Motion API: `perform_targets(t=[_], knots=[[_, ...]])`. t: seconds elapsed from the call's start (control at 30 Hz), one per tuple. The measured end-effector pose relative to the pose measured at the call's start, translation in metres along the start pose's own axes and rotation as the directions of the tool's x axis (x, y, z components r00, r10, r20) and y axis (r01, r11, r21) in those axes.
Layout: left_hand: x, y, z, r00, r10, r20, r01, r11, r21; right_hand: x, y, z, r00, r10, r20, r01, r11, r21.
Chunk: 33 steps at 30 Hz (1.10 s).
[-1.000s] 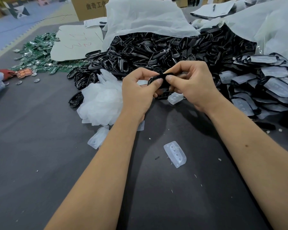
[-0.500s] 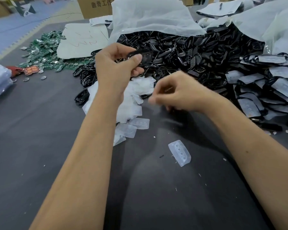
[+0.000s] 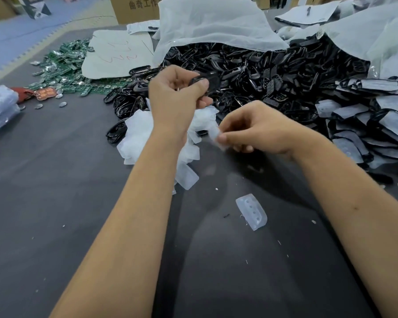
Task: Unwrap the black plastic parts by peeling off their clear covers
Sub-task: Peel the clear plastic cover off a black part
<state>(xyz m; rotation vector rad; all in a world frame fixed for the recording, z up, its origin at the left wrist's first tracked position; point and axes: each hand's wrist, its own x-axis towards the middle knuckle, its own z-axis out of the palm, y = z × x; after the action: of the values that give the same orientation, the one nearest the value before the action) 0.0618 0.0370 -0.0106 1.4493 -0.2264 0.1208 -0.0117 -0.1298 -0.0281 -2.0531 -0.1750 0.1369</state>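
Gripping one black plastic part [image 3: 208,82] at upper centre, long axis running left-right, the left hand [image 3: 175,97] sits above the right hand [image 3: 257,129], which pinches one clear cover [image 3: 215,137] at centre frame.

Bare black part [image 3: 210,82] held aloft — its clear cover [image 3: 216,136] pinched apart, lower.

L hand [image 3: 177,92] raised, fingers curled gripping, R hand [image 3: 257,131] lower, pinching
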Motion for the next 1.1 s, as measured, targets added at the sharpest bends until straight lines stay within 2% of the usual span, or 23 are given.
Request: perform_targets(t=[0.07, 0.13, 0.23, 0.33, 0.37, 0.43, 0.5, 0.53, 0.57, 0.63, 0.73, 0.8, 0.87, 0.97, 1.1], knots=[[-0.005, -0.007, 0.01, 1.0, 0.013, -0.002, -0.013, 0.998, 0.064, -0.004, 0.01, -0.005, 0.994, 0.032, -0.107, -0.002, 0.963, 0.268], [-0.009, -0.013, 0.015, 0.999, 0.015, -0.031, -0.012, 0.993, 0.117, -0.004, 0.016, -0.009, 0.989, 0.055, -0.138, 0.005, 0.918, 0.396], [-0.008, -0.016, 0.012, 0.995, 0.0, -0.097, 0.009, 0.996, 0.091, -0.002, 0.015, -0.01, 0.986, 0.054, -0.156, 0.019, 0.903, 0.43], [-0.005, -0.012, 0.007, 0.993, -0.026, -0.117, 0.028, 1.0, 0.015, -0.003, 0.015, -0.007, 0.993, 0.032, -0.114, 0.016, 0.92, 0.391], [-0.003, -0.01, 0.006, 0.993, -0.029, -0.114, 0.029, 1.0, -0.003, -0.003, 0.015, -0.007, 0.998, 0.002, -0.063, 0.022, 0.928, 0.372], [0.001, -0.005, 0.001, 0.993, -0.035, -0.111, 0.032, 0.999, -0.034, -0.006, 0.011, -0.007, 0.988, -0.061, 0.144, 0.004, 0.931, 0.365], [0.005, -0.001, -0.004, 0.992, -0.046, -0.115, 0.039, 0.997, -0.066, -0.01, 0.003, -0.005, 0.909, -0.089, 0.408, -0.067, 0.933, 0.354], [0.007, 0.0, -0.007, 0.991, -0.052, -0.12, 0.043, 0.996, -0.08, -0.01, -0.001, 0.0, 0.87, -0.083, 0.485, -0.094, 0.939, 0.33], [0.009, 0.0, -0.01, 0.99, -0.058, -0.128, 0.046, 0.995, -0.092, -0.008, -0.003, 0.005, 0.864, -0.062, 0.499, -0.105, 0.948, 0.3], [0.01, 0.0, -0.015, 0.987, -0.073, -0.143, 0.056, 0.991, -0.12, -0.003, -0.009, 0.019, 0.922, 0.012, 0.386, -0.095, 0.976, 0.197], [0.011, 0.0, -0.019, 0.986, -0.08, -0.148, 0.061, 0.989, -0.134, 0.005, -0.019, 0.041, 0.982, 0.054, 0.181, -0.04, 0.996, -0.08], [0.011, 0.001, -0.019, 0.986, -0.079, -0.148, 0.059, 0.989, -0.137, 0.008, -0.023, 0.052, 0.99, 0.031, 0.137, -0.001, 0.976, -0.217], [0.01, 0.001, -0.019, 0.986, -0.075, -0.148, 0.056, 0.99, -0.128, 0.01, -0.025, 0.059, 0.991, -0.003, 0.131, 0.038, 0.963, -0.267], [0.008, 0.001, -0.017, 0.989, -0.063, -0.134, 0.05, 0.994, -0.101, 0.008, -0.025, 0.053, 0.983, -0.003, 0.182, 0.041, 0.979, -0.201], [0.004, 0.001, -0.007, 0.995, -0.035, -0.094, 0.028, 0.997, -0.075, 0.0, -0.009, 0.022, 0.972, 0.008, 0.235, -0.045, 0.987, 0.153]])
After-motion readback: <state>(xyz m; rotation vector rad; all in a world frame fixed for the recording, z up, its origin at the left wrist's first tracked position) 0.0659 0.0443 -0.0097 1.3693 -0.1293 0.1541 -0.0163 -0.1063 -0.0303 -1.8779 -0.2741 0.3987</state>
